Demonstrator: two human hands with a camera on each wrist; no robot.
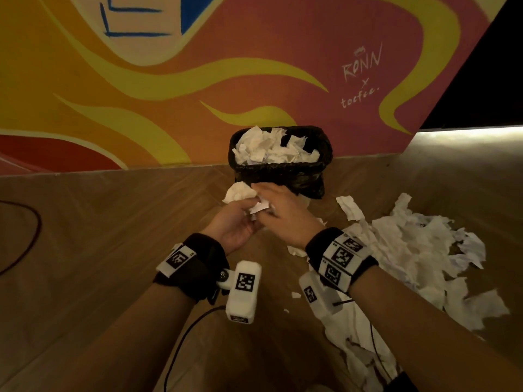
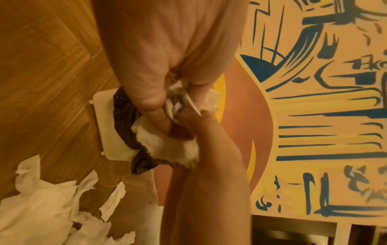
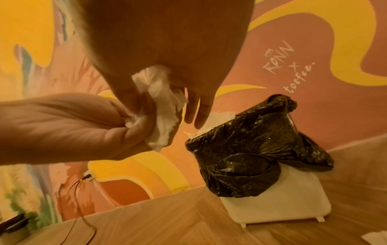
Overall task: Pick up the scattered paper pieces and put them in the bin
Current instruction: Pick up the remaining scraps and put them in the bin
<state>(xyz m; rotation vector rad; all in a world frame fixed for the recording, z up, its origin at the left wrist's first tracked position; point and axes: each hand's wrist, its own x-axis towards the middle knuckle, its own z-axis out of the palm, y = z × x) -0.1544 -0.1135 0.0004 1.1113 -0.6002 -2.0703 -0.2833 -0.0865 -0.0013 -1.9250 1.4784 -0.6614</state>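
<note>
White crumpled paper (image 1: 240, 193) sits bunched between both hands, just in front of the bin (image 1: 280, 157) and a little below its rim. The left hand (image 1: 237, 222) has its fingers and thumb curled round the wad from below; the left wrist view shows the paper squeezed between thumb and fingers. The right hand (image 1: 280, 207) lies over the top of the same wad, thumb and first finger pinching it, while its other fingers (image 3: 199, 109) hang straight down toward the bin.

The bin is a white tub lined with a black bag (image 3: 251, 149) that folds over its rim and sags down the near side. It stands against the far wall and is heaped with white paper (image 1: 274, 149) up to the rim.

More torn paper (image 1: 410, 250) lies scattered on the wooden floor (image 1: 99, 222) to the right of the hands, in a wide pile that runs from near the bin back toward the person. One loose piece (image 1: 351, 207) lies just right of the bin.

The wall (image 1: 198, 66) behind is painted in orange, yellow and pink swirls. A thin cable (image 1: 25, 236) curves over the floor at far left.
</note>
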